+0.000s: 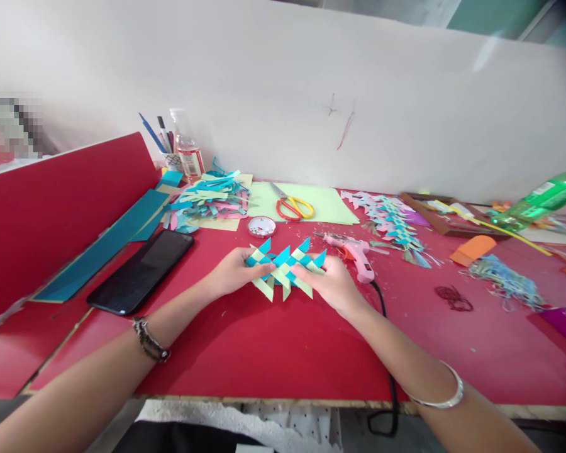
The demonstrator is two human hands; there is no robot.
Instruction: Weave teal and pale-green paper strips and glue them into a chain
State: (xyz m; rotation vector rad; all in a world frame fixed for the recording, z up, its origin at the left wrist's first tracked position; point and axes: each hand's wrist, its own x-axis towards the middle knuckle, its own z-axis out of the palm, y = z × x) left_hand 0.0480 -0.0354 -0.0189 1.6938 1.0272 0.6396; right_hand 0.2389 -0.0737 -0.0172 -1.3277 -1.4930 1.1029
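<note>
A woven paper piece of blue and pale green strips lies low over the red table, held from both sides. My left hand pinches its left end, thumb on top. Its right end is gripped by my right hand, fingers curled around the strips. A pink glue gun rests just right of my right hand, its black cord running toward the table's front edge.
A black phone lies at left beside blue card sheets. Behind sit a pile of paper strips, scissors on green paper, a small round tin, more woven pieces and a green bottle.
</note>
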